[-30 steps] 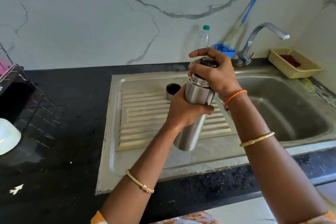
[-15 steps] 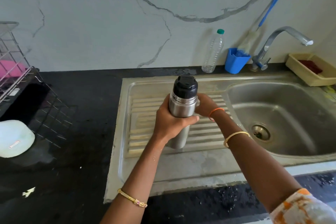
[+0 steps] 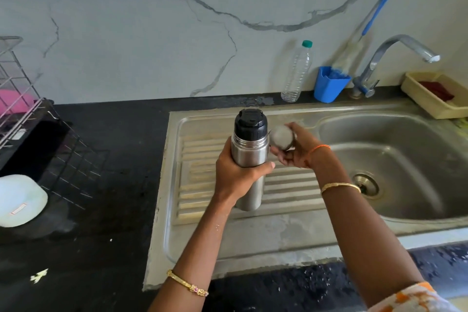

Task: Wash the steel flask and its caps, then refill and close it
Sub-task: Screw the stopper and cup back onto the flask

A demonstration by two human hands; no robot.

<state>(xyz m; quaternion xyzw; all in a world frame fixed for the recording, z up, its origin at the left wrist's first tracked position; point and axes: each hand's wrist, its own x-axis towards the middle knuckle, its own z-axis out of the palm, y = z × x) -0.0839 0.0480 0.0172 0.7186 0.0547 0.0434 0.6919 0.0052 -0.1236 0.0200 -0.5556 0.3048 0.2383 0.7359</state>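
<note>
The steel flask stands upright over the ribbed draining board, with its black inner cap fitted on top. My left hand grips the flask around its upper body. Just right of the flask's neck, my right hand holds the steel outer cap, its closed end turned towards me. The cap is apart from the flask, at the height of the black cap.
The sink basin lies to the right under the tap. A plastic bottle, a blue holder with a brush, and a yellow tray line the wall. A wire rack and a white lid sit on the left counter.
My right hand left the black cap, reached behind the flask and came up holding the steel outer cap. The flask was lowered and stood upright over the draining board.
</note>
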